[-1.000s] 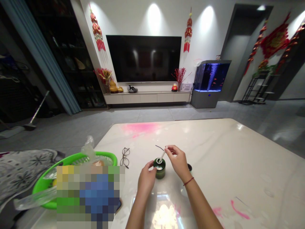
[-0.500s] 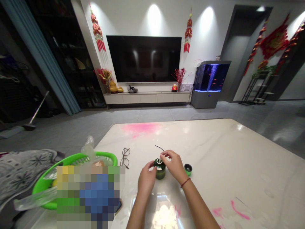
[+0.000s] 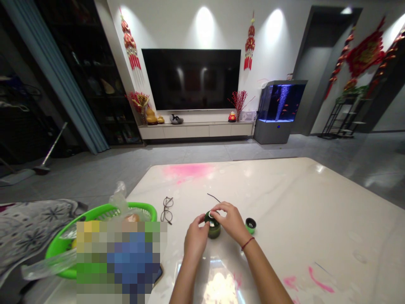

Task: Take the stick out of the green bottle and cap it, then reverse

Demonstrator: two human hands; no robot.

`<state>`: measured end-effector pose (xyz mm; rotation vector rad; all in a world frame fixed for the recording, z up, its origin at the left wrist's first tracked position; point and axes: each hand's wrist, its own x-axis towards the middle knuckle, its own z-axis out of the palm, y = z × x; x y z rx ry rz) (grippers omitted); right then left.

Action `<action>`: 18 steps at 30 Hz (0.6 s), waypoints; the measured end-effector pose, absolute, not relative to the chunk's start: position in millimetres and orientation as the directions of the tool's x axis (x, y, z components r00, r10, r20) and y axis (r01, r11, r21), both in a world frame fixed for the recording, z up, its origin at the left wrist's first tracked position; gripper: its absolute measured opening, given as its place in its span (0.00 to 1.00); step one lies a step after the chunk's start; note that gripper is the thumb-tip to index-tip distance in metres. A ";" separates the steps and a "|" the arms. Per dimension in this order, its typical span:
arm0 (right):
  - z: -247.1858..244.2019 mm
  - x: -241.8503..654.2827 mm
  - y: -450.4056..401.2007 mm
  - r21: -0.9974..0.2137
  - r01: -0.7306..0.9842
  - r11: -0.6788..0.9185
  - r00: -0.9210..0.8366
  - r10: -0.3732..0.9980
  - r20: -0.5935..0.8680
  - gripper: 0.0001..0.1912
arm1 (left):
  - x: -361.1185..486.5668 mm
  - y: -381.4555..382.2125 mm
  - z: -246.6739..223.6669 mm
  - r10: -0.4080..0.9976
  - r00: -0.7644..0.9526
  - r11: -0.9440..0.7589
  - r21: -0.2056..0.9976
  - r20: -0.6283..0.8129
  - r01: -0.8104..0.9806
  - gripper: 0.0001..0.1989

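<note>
The jar, dark green and round, stands upright on the white table, between the two hands. The left hand cups its near side, fingers wrapped against the wall. The right hand comes over the top, fingers curled and pressed together at the rim, with a bit of white showing at the mouth beside them; whether they pinch anything small there, I cannot tell. Just right of that hand sits a small green cap with a black top. Beyond the jar lies a thin black wire, and to its left a pair of glasses. Farther left, a green basket holds plastic bags, its front hidden by a blurred patch. A red cord circles the right wrist
</note>
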<state>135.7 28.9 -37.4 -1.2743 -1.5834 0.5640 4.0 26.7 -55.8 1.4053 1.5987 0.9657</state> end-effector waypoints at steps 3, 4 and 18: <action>-39.6 136.1 29.7 -0.813 0.463 0.354 0.027 0.911 0.412 0.04 | 4.2 26.6 -55.2 0.994 -0.095 0.094 0.915 -0.061 0.392 0.14; -40.0 136.2 29.9 -0.811 0.463 0.358 0.023 0.910 0.414 0.04 | 4.1 26.6 -55.2 0.994 -0.097 0.091 0.916 -0.058 0.390 0.14; -50.2 152.1 35.5 -0.850 0.458 0.260 0.101 0.935 0.340 0.11 | 3.8 26.8 -57.9 0.993 -0.101 0.103 0.913 -0.068 0.395 0.15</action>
